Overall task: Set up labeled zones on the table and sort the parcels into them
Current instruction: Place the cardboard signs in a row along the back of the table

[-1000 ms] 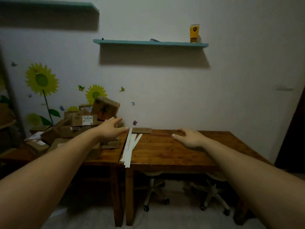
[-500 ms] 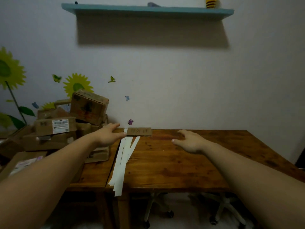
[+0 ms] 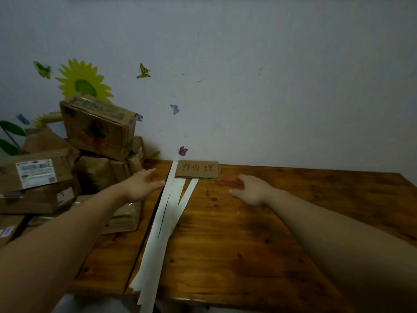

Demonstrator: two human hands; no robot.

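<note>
Several long white paper strips (image 3: 167, 220) lie along the seam between two wooden tables, fanning apart at the far end. A small cardboard label with handwritten characters (image 3: 197, 170) lies flat against the wall, touching the strips' far ends. My left hand (image 3: 141, 186) reaches forward with straight fingers, its fingertips just left of the strips. To the right of the strips and just below the label, my right hand (image 3: 251, 188) is spread over the right table (image 3: 259, 245). Both hands hold nothing. Cardboard parcels (image 3: 97, 126) are piled on the left table.
The parcel pile fills the left table's far half, with a labelled box (image 3: 36, 173) at the far left and a flat parcel (image 3: 125, 216) under my left forearm. The white wall with flower and butterfly stickers stands right behind both tables. The tables' near edge runs along the bottom.
The view has closed in on the tables and tipped down; the shelf has left the frame. Both hands stay outstretched, the left now nearer the strips.
</note>
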